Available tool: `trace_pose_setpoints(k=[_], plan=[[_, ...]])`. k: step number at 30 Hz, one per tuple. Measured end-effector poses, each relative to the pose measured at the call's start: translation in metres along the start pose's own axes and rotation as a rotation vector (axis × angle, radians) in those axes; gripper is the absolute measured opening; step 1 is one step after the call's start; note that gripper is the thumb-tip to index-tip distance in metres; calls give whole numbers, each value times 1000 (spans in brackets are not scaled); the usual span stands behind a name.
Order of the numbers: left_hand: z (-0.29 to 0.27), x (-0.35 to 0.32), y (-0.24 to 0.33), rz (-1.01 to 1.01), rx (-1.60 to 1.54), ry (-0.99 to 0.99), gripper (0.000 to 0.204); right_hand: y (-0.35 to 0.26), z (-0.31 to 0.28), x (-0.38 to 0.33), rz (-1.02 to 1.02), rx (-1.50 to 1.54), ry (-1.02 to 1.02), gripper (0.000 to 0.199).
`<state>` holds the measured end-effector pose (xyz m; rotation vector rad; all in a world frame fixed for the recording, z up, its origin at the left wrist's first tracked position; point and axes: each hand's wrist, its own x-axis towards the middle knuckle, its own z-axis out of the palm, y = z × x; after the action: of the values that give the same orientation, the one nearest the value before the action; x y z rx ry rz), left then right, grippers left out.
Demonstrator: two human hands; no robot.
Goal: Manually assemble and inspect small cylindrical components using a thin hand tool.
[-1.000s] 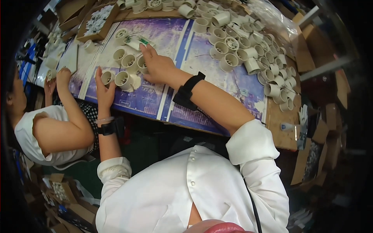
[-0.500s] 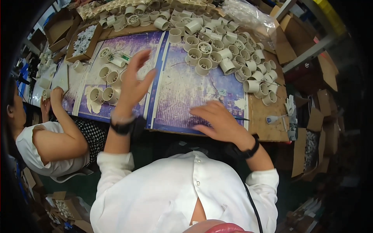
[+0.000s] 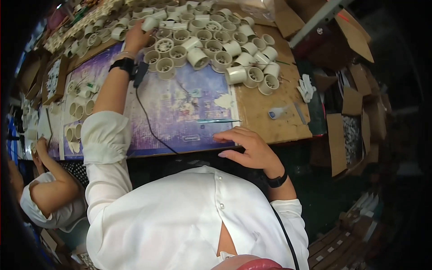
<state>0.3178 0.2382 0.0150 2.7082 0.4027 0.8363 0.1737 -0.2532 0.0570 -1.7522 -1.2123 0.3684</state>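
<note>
My left hand (image 3: pixel 136 38) is stretched out to the far side of the table, among a crowd of cream plastic cups. Its fingers are closed on one cream cup (image 3: pixel 149 24) at the pile's left edge; part of the grip is hidden. Near the front edge, my right hand (image 3: pixel 243 145) hovers with fingers stretched and thumb apart, holding nothing. Just beyond it lies a pair of tweezers (image 3: pixel 219 120) on the purple mat (image 3: pixel 166 105). Small metal parts and wires show inside several cups, such as one round cup (image 3: pixel 165 67).
A co-worker (image 3: pixel 49 189) sits at the left, hands at the table. More cups (image 3: pixel 78 108) stand between us. To the right lie white gloves (image 3: pixel 306 87) and a small bottle (image 3: pixel 277 112). An open carton (image 3: pixel 335 144) stands beyond the table's right edge. A black cable (image 3: pixel 146 114) hangs from my left wrist.
My left hand has gone from above the mat forward to the cup pile and closed on a cup. My right hand stays open near the front edge. The view has shifted rightward.
</note>
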Motion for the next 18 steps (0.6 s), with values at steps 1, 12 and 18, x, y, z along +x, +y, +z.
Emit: trace_pose_setpoints(k=[1,12,18], plan=[[1,-2,-3,5,-1,-9,60,-5,-8,-4,-20,11,-2,34],[-101,-119,66,-85,-672,-6,48,130,-193,-22,399,-139,336,74],[-127,-223,102,-215,-518,-228,52,188,-184,35,489,-87,-79,88]])
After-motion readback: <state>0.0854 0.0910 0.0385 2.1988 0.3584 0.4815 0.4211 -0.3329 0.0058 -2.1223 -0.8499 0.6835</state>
